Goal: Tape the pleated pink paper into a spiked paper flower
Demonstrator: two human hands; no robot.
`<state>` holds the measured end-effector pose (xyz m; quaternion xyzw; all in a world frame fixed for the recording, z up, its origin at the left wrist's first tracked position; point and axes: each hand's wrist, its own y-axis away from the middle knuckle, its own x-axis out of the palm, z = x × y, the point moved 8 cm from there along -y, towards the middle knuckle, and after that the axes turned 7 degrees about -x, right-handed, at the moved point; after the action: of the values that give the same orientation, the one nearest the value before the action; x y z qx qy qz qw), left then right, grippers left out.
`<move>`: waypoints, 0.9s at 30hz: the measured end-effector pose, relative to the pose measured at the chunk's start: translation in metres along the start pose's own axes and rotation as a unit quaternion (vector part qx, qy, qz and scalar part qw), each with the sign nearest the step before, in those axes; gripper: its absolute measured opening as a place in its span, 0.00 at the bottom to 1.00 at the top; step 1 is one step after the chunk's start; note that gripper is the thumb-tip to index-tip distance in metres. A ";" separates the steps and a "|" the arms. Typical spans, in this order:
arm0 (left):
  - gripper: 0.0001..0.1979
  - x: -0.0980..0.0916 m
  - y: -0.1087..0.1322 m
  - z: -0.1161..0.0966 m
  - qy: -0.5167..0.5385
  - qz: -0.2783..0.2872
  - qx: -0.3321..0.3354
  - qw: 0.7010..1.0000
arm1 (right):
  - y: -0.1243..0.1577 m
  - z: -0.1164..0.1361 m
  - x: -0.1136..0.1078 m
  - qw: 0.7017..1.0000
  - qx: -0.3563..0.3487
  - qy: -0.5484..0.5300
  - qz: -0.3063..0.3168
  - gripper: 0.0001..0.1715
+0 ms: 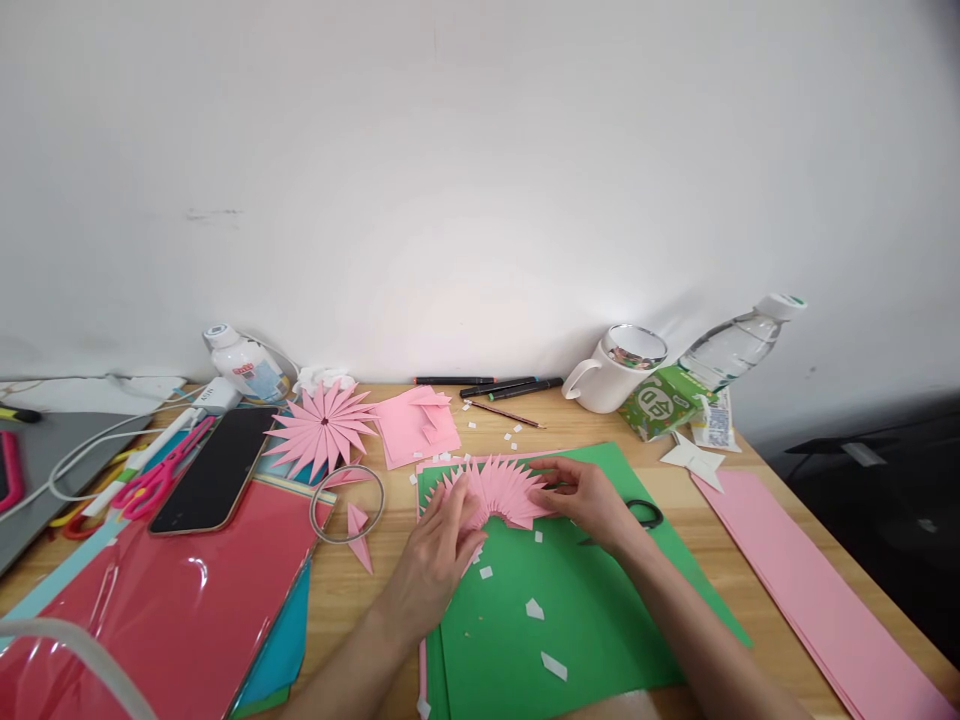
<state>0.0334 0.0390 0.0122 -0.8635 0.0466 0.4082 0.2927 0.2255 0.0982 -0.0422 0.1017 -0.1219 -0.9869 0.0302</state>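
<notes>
A fan of pointed pink paper petals (499,487) lies on a green paper sheet (570,610). My left hand (439,550) rests on the fan's left end, fingers curled down onto the petals. My right hand (585,495) pinches the fan's right end with fingers together. A finished pink paper flower (322,428) lies to the left, apart from both hands. Small white paper scraps (534,608) are scattered over the green sheet.
Black scissors (646,514) lie just right of my right hand. A tape ring (347,504), a phone (217,468), pink scissors (161,472) and a red plastic sleeve (172,600) sit left. A white mug (615,368), water bottle (739,342), pens (510,386) and pink paper strips (810,590) stand behind and right.
</notes>
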 end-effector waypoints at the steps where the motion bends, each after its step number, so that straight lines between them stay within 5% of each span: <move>1: 0.32 0.000 0.000 0.000 0.000 -0.001 0.001 1.000 | 0.000 -0.001 0.000 1.000 -0.002 0.003 0.001 0.27; 7: 0.32 0.001 0.000 0.000 0.008 0.010 -0.005 1.000 | -0.005 0.006 -0.001 0.995 -0.053 0.085 0.016 0.24; 11: 0.32 -0.001 -0.001 0.000 0.012 0.010 -0.010 1.000 | -0.009 0.028 0.000 0.962 -0.144 0.229 0.019 0.23; 17: 0.32 0.000 0.000 -0.001 0.002 0.006 0.001 1.000 | 0.002 0.061 0.045 0.886 -0.293 0.311 0.179 0.47; 20: 0.32 0.001 0.000 0.001 0.013 0.011 -0.003 1.000 | 0.005 0.064 0.060 0.866 -0.301 0.340 0.209 0.48; 27: 0.32 0.002 0.000 0.001 0.011 0.013 -0.001 1.000 | 0.004 0.059 0.062 0.874 -0.311 0.325 0.185 0.45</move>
<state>0.0344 0.0398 0.0104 -0.8675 0.0605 0.4028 0.2856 0.1531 0.1027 0.0030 0.3776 0.1918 -0.8614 0.2804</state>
